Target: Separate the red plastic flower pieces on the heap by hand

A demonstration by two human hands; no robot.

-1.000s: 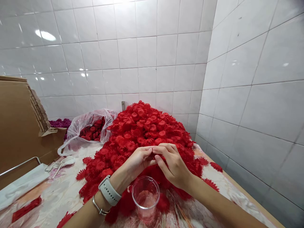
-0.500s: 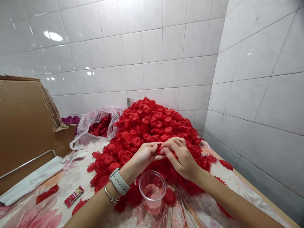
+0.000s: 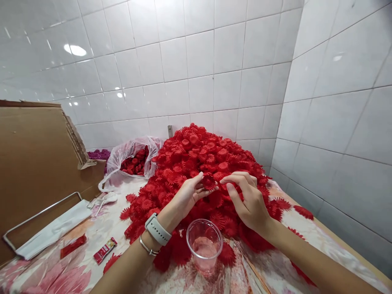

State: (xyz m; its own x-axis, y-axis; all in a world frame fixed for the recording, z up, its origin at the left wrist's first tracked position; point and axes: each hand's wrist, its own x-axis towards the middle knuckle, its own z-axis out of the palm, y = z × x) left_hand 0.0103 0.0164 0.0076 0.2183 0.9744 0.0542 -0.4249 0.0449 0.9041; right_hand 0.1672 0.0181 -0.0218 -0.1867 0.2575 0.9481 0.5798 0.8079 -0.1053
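A dark red fringed flower (image 3: 209, 182) rests on the fingers of my left hand (image 3: 189, 193), its thumb up beside the petals. Just to the right, my right hand (image 3: 246, 199) hovers with fingers apart and nothing visible in them. Both hands are over the front of a big heap of red fringed flowers (image 3: 196, 151). Below and between them stands a clear plastic cup (image 3: 204, 249) with some liquid in it. A watch and a bracelet are on my left wrist.
At left stands a cardboard box (image 3: 36, 163) with a white folded sheet (image 3: 53, 228) by it. An open plastic bag (image 3: 116, 163) holds darker red pieces. Small red packets (image 3: 105, 250) lie on the floral cloth (image 3: 76, 269). Thin sticks (image 3: 249, 265) lie right of the cup. Tiled walls (image 3: 199, 61) rise behind.
My right hand has drawn away to the right from the flower, its fingers parting. The flower now shows more openly on my left hand. The view has shifted slightly.
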